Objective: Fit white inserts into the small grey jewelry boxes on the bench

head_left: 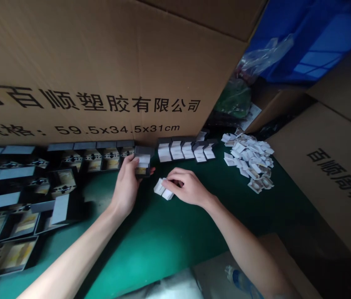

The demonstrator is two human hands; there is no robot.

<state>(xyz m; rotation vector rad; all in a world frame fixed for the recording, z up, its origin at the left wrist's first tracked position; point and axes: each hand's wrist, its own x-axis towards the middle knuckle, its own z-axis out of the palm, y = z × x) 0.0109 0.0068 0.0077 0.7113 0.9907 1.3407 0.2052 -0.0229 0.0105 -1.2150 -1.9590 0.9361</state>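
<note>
While the left hand (127,178) grips a small dark box (143,160) with its lid raised, the right hand (186,185) pinches a folded white piece (167,194) between thumb and fingers, low over the green table (150,236). The white piece lies just right of the box and nearer the wearer; whether it is one part or two side by side cannot be determined. In this inspector's judgement, good handling calls for a light pinch at the edges, so that the folds stay crisp, and a steady left hand — thumb clear of the box's opening. A heap of similar white pieces (248,155) sits to the right, and a row of dark boxes with white interiors (182,150) stands beyond the hands. As to markings, the large carton (107,62) behind reads "百顺塑胶有限公司", its leading characters cut off, and below that "规格: 59.5x34.5x31cm", the first character partly cut. The right-hand carton (318,137) shows "百顺周转" — further print is cropped. No writing is legible on the small dark box.
</note>
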